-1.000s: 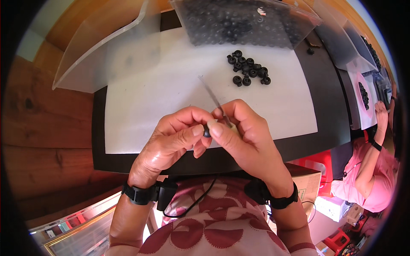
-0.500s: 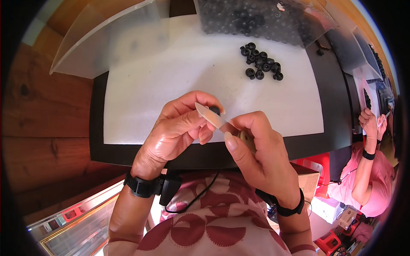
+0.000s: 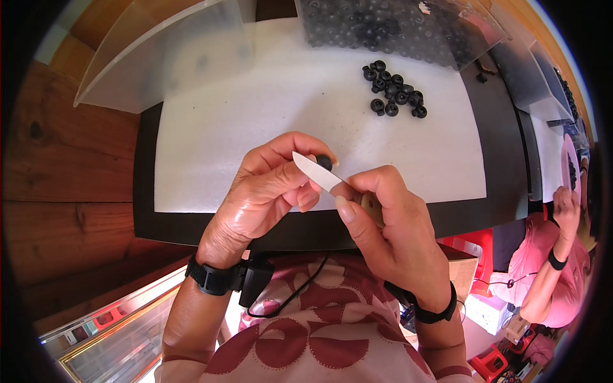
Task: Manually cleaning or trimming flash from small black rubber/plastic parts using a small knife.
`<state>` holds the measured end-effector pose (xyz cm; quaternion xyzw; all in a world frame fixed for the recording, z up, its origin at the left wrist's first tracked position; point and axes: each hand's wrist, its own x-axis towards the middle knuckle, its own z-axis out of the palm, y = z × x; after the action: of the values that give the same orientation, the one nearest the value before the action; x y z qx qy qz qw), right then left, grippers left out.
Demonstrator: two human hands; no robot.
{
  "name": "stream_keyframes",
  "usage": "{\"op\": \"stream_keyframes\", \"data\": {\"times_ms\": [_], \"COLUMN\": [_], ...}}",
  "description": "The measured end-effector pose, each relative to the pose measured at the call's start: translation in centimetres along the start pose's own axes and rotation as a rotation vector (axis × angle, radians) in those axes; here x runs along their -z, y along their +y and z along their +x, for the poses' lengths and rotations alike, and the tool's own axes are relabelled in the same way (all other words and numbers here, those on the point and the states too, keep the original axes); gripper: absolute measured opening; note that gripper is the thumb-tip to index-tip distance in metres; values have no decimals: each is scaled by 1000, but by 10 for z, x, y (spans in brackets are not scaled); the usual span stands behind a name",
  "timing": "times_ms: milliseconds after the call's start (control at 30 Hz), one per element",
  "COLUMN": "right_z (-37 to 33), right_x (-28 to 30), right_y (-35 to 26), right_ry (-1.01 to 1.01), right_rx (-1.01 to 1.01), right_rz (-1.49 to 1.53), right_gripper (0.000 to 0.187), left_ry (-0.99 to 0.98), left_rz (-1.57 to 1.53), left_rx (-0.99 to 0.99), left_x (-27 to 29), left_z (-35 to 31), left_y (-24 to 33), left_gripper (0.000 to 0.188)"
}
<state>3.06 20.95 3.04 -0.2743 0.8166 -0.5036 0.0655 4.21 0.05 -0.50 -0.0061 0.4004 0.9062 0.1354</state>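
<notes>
Between thumb and fingers, my left hand (image 3: 265, 182) pinches a small round black rubber-like part (image 3: 324, 162). My right hand (image 3: 399, 230) grips a small knife (image 3: 317, 173) with a wooden-looking handle. Its pointed blade reaches leftward across the near side of the black part, close to my left thumb. Whether the edge touches the part cannot be made out. Both hands are raised over the front edge of the white mat (image 3: 223, 140). Beyond them, a loose cluster of similar black knobbed parts (image 3: 401, 97) lies on the mat.
A clear bin (image 3: 383, 32) full of black parts stands at the back, and another translucent bin (image 3: 128, 70) at back left. The mat lies on a dark table (image 3: 294, 233). At right, a co-worker's arm (image 3: 552, 262) reaches beside a pink-rimmed tray (image 3: 567, 159).
The knife blade has turned slightly, and more of the black part shows above it. My hands stay nearly in place. The co-worker's hand has shifted, and a pink-rimmed object now shows there.
</notes>
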Motion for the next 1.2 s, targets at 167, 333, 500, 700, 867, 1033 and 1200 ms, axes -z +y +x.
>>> {"op": "stream_keyframes", "data": {"times_ms": [167,333,500,700,867,1033,1200], "right_z": [0,0,3,14,14,14,21], "right_x": [1,1,-2,-5,-3,-4,-9], "right_y": [2,1,5,8,10,16,8], "right_ry": [-1,-2,15,27,144,158,87], "right_rx": [-9,-17,17,-40,-58,-92,-144], "right_rz": [-15,1,51,52,177,286,380], "right_gripper": [21,21,18,17,19,26,24], "left_ry": [-3,-2,17,54,62,24,-34], "left_rz": [5,7,33,131,91,74,11], "left_rx": [8,-7,-8,3,-29,-53,-35], "left_x": [0,2,-2,-6,2,-2,0], "left_z": [0,0,-1,0,-1,1,0], "left_y": [0,-2,-3,-3,-6,-5,-3], "left_gripper": [25,25,22,21,27,28,23]}}
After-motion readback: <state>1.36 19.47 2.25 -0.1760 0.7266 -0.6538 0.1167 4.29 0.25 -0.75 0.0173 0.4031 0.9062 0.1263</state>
